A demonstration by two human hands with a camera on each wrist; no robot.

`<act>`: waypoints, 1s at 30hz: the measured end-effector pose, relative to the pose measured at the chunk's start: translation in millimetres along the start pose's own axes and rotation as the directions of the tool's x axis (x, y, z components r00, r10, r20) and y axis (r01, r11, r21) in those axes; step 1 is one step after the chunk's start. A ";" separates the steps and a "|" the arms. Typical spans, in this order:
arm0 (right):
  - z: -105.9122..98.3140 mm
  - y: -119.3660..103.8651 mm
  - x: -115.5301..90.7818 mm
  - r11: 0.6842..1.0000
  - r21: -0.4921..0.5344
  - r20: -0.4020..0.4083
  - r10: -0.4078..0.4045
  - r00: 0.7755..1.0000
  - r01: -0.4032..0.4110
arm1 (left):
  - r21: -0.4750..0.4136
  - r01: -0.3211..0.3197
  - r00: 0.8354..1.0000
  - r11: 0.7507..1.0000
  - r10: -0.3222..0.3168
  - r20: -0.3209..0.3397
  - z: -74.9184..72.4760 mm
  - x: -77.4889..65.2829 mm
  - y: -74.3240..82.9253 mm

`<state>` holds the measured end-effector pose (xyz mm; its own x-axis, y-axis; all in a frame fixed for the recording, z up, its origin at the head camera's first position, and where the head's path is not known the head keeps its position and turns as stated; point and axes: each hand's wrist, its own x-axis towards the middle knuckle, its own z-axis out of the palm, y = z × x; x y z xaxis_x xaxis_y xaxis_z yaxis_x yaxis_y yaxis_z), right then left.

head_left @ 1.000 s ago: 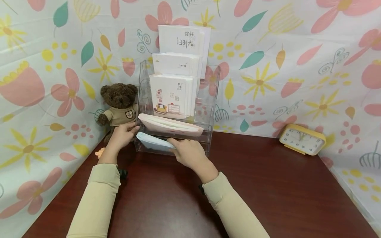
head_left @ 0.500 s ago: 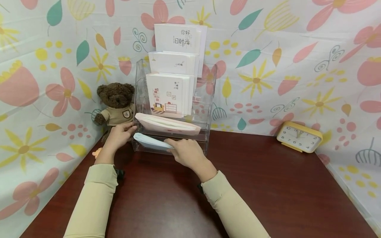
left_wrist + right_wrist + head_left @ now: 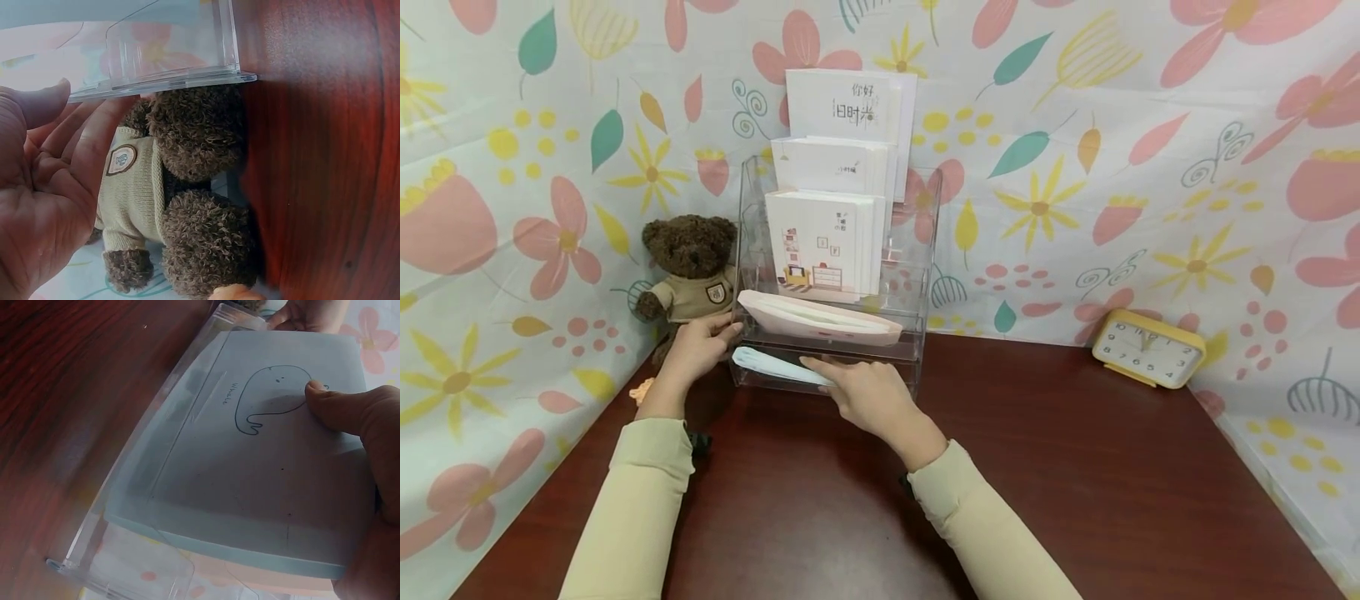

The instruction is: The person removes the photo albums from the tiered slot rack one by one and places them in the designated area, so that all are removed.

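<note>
From the head camera, the right hand (image 3: 868,397) held a pale blue rectangular notebook (image 3: 775,367), fingers curled round its near end, the book lying almost flat in the lowest front tier of a clear acrylic stepped rack (image 3: 917,275) straight ahead of both hands. The left hand (image 3: 697,348) lay with relaxed fingers against the rack's left edge, holding nothing. Just above the blue notebook a pink-edged white booklet (image 3: 820,317) leaned in the next tier, and white illustrated cards (image 3: 820,246) stood higher up. A brown plush bear in a beige jumper (image 3: 691,267) sat just beyond the left hand; a yellow square clock (image 3: 1148,348) stood well off to the right of the right hand. At the left wrist, the open palm (image 3: 44,206) and straight fingers touched the rack's clear edge (image 3: 169,81), the bear (image 3: 181,187) close beside them. At the right wrist, the thumb (image 3: 340,409) pressed on the notebook's matt blue cover (image 3: 250,475), beside a thin line drawing of a whale, the book resting inside the clear tier's wall (image 3: 125,487).
</note>
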<state>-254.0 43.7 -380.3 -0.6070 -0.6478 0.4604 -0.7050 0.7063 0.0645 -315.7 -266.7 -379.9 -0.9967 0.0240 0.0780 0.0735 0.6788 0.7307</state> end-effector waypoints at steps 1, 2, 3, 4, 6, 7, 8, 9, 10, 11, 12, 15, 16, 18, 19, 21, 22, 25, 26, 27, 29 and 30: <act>-0.6 -0.4 -0.9 1.000 -0.004 -0.006 -0.006 1.000 0.006 | 0.002 -0.001 1.000 1.000 0.001 0.000 0.4 -0.2 -0.4; -2.0 -0.9 -1.8 1.000 -0.006 -0.015 -0.012 1.000 0.012 | 0.006 -0.002 1.000 1.000 0.002 -0.001 0.8 -0.3 -0.8; -4.1 -1.4 -2.6 1.000 -0.008 -0.027 -0.017 0.999 0.016 | 0.013 -0.004 1.000 1.000 0.004 -0.005 1.1 -0.4 -1.3; -6.4 -1.7 -3.3 1.000 -0.009 -0.043 -0.021 0.999 0.021 | 0.019 -0.007 1.000 1.000 0.007 -0.009 1.3 -0.4 -1.7; -12.1 -1.9 -4.2 1.000 -0.016 -0.078 -0.025 0.997 0.023 | 0.031 -0.013 1.000 0.999 0.013 -0.018 1.6 -0.3 -2.1; -15.7 -2.0 -4.6 1.000 -0.018 -0.095 -0.022 0.995 0.020 | 0.038 -0.018 1.000 0.999 0.019 -0.024 1.7 0.1 -2.3; -19.4 -2.0 -5.1 1.000 -0.015 -0.113 -0.019 0.993 0.017 | 0.047 -0.023 0.999 0.999 0.024 -0.031 1.6 0.5 -2.6; -23.3 -2.0 -5.6 1.000 -0.009 -0.128 -0.014 0.992 0.013 | 0.055 -0.026 0.999 0.998 0.028 -0.036 1.5 0.8 -2.9; -27.0 -2.1 -6.5 1.000 0.002 -0.138 -0.012 0.990 0.012 | 0.059 -0.030 0.999 0.998 0.033 -0.039 1.4 1.2 -2.9; -30.9 -2.4 -7.5 1.000 0.015 -0.144 -0.010 0.990 0.013 | 0.064 -0.033 0.998 0.997 0.036 -0.042 1.3 1.6 -3.1; -35.1 -2.9 -9.0 0.999 0.034 -0.151 -0.009 0.988 0.015 | 0.066 -0.035 0.998 0.997 0.038 -0.042 1.1 2.1 -3.3; -47.0 -4.3 -14.1 0.994 0.099 -0.186 -0.019 0.982 0.038 | 0.073 -0.039 0.998 0.997 0.043 -0.048 -0.3 2.2 -3.0; -51.0 -4.4 -16.7 0.991 0.122 -0.204 -0.024 0.979 0.049 | 0.077 -0.041 0.998 0.996 0.045 -0.051 -0.2 1.9 -2.8; -59.1 -3.7 -21.9 0.985 0.160 -0.254 -0.029 0.967 0.071 | 0.064 -0.035 0.998 0.997 0.038 -0.049 -0.2 1.5 -2.4; -62.9 -2.8 -24.4 0.980 0.179 -0.282 -0.029 0.959 0.083 | 0.059 -0.032 0.998 0.998 0.035 -0.049 -0.1 1.2 -2.1; -71.0 -0.6 -29.8 0.972 0.213 -0.335 -0.022 0.942 0.098 | 0.030 -0.026 0.999 0.999 0.027 -0.041 0.3 1.4 -2.4; -75.1 0.6 -32.6 0.968 0.227 -0.359 -0.017 0.933 0.105 | 0.013 -0.026 0.999 1.000 0.026 -0.034 0.7 1.3 -2.4; -85.8 3.5 -40.1 0.953 0.278 -0.413 0.003 0.911 0.123 | -0.047 -0.027 1.000 0.999 0.027 -0.016 1.5 1.2 -2.6; -89.4 4.1 -42.1 0.948 0.293 -0.424 0.009 0.906 0.128 | -0.063 -0.029 1.000 0.998 0.028 -0.012 1.5 1.0 -2.6; -92.4 4.8 -43.9 0.943 0.306 -0.432 0.013 0.902 0.133 | -0.079 -0.029 1.000 0.996 0.028 -0.010 1.7 0.6 -2.1; -97.9 6.3 -47.0 0.934 0.331 -0.441 0.024 0.897 0.138 | -0.093 -0.026 1.000 0.995 0.025 -0.008 1.6 0.1 -1.7; -100.4 7.4 -48.5 0.930 0.342 -0.444 0.030 0.895 0.138 | -0.097 -0.023 1.000 0.995 0.023 -0.005 1.8 -0.3 -1.0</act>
<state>-193.0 108.9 -313.3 -0.4018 -0.4321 0.8074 -0.8647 0.4694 -0.1790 -315.5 -266.1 -381.9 -0.9945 0.0361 0.0982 0.1000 0.6033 0.7912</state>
